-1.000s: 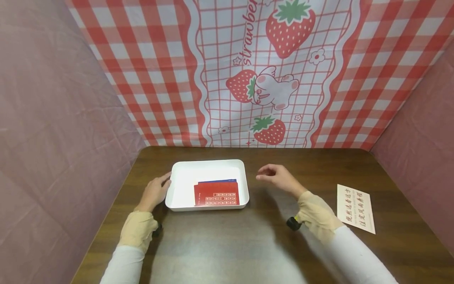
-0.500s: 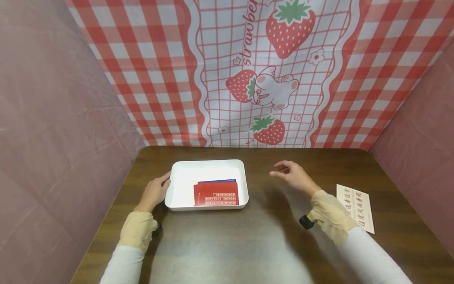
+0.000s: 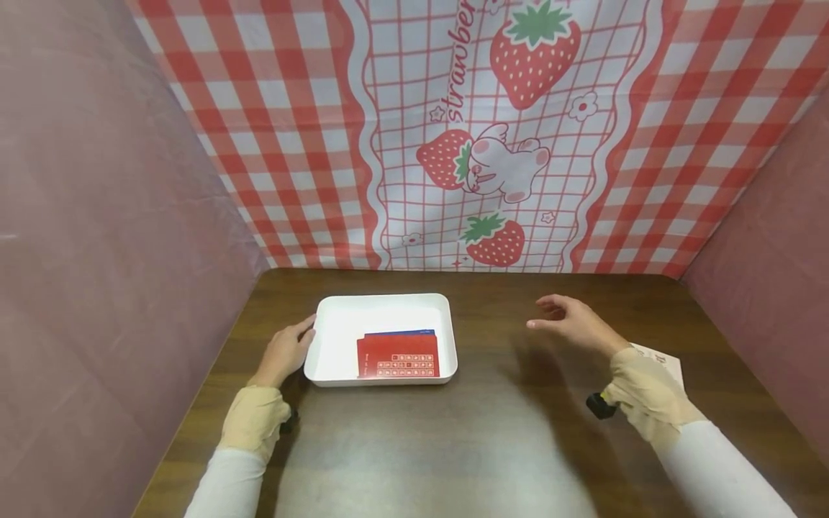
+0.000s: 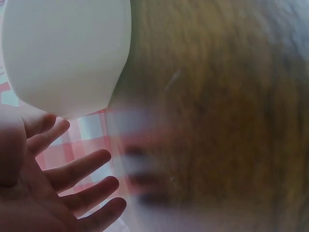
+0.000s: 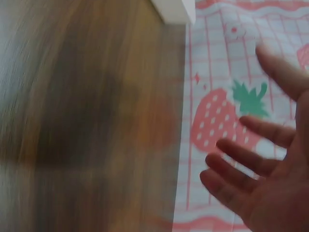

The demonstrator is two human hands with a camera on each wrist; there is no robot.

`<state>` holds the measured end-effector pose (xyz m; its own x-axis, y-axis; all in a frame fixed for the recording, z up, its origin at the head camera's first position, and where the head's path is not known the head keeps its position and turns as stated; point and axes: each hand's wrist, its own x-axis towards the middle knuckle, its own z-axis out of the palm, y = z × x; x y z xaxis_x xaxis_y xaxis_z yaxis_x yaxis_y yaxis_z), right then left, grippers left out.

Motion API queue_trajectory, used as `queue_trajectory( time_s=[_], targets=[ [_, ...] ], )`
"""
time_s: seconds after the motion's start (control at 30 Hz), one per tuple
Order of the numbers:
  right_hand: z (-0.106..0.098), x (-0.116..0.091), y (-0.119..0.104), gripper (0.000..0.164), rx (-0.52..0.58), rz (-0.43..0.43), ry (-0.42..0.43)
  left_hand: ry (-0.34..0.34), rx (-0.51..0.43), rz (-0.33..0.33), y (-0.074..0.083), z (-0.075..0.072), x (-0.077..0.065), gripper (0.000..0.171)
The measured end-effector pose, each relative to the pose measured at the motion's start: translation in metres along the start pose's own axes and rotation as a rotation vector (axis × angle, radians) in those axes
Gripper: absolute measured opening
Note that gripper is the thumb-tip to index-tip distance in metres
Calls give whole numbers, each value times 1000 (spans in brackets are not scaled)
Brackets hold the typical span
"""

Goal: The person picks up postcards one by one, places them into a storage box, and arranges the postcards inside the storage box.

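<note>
A white rectangular tray (image 3: 343,324) lies on the table left of centre. Inside it, a red card (image 3: 391,349) with rows of small printed squares overlaps a blue card (image 3: 419,332). My left hand (image 3: 285,352) is at the tray's left side, fingertips right at the rim. In the left wrist view its fingers are spread and fairly straight beside the tray corner. Right of the tray, my right hand (image 3: 576,324) hovers over the table with loosely bent fingers and nothing in them. A cream card (image 3: 667,363) with brush-style characters is mostly covered by the right wrist.
The brown wooden table (image 3: 414,446) reaches back to a red-and-white checked strawberry cloth (image 3: 492,158). Pink cloth hangs on both sides. Black wrist devices (image 3: 601,405) sit on tan wrist wraps.
My right hand has moved rightward, away from the tray, and its wrist now covers much of the cream card. The left hand has stayed at the tray's side.
</note>
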<state>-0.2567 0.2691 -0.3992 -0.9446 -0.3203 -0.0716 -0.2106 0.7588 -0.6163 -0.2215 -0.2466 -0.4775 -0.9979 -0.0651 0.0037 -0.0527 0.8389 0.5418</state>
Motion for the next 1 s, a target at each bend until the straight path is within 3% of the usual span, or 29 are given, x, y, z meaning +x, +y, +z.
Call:
queue_trajectory(
  time_s=[0.2, 0.6, 1.0],
  targets=[
    [-13, -7, 22, 79, -76, -53, -38, 0, -8, -14, 0, 1, 1, 46],
    [-32, -19, 63, 87, -194, 16, -60, -22, -19, -45, 1, 1, 0, 47],
    [-38, -24, 88, 93, -289, 7, -71, -20, -37, -54, 1, -1, 1, 47]
  ],
)
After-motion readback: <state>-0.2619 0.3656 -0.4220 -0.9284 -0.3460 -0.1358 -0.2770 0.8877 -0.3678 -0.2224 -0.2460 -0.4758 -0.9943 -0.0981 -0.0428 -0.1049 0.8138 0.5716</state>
